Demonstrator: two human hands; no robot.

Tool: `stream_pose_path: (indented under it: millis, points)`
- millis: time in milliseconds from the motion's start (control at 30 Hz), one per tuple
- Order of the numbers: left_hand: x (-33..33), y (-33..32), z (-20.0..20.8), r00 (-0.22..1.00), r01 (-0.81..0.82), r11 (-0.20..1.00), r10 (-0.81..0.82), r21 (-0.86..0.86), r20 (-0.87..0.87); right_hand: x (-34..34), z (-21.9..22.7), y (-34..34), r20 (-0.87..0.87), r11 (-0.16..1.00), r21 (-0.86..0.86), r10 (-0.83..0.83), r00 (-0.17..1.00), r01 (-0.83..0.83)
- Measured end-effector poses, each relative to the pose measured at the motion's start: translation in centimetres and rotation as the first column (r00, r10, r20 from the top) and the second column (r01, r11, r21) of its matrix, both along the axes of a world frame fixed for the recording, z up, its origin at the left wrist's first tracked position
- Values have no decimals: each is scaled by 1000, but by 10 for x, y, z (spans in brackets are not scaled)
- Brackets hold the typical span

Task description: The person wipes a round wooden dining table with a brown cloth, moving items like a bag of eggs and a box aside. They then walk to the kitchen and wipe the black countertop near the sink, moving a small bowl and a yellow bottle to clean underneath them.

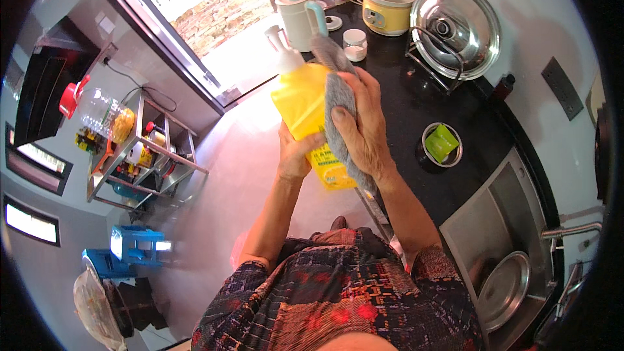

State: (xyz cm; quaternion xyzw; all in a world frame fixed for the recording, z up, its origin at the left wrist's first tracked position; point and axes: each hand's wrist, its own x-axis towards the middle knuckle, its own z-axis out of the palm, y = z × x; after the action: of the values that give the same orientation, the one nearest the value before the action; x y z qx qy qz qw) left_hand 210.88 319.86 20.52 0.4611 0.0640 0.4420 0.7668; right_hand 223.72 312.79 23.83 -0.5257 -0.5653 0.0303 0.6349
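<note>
A yellow pump bottle [299,101] with a white pump top is held up in front of me, tilted to the left. My left hand [296,149] grips its lower part from the left, the thumb lying across the front. In my right hand [365,123] is a grey cloth [338,101], pressed against the right side of the bottle. Part of the cloth hangs below my palm and another part sticks up past the bottle's shoulder. The fingers behind the bottle are hidden.
On the black counter [416,104] stand a kettle [298,19], a white-lidded jar [355,45], a yellow cooker [388,10], a steel lid [455,29] on a rack and a bowl [459,153] holding a green packet [441,143]. Right is a sink [481,221]; left, a metal shelf [146,149] and blue stools [136,244].
</note>
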Motion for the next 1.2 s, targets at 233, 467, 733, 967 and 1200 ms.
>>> stream_pose_path:
  millis: [233,467,733,967,1200]
  points:
    - [-10,23,9,991,-102,994,104,-27,81,-11,-74,-23,-355,972,-62,190,915,-226]
    - [1,23,-11,986,-110,993,115,-47,118,-23,-59,-37,-978,908,205,172,-120,-366]
    - [25,21,-7,984,-179,981,177,73,29,-21,-60,-86,-980,694,-192,-99,172,-694]
    - [31,5,-30,987,51,984,-24,170,-158,-2,-10,-91,-727,1000,-18,-4,687,-13]
    - [44,-11,-38,958,271,925,-233,266,-164,38,0,-47,-225,980,-168,-140,964,103]
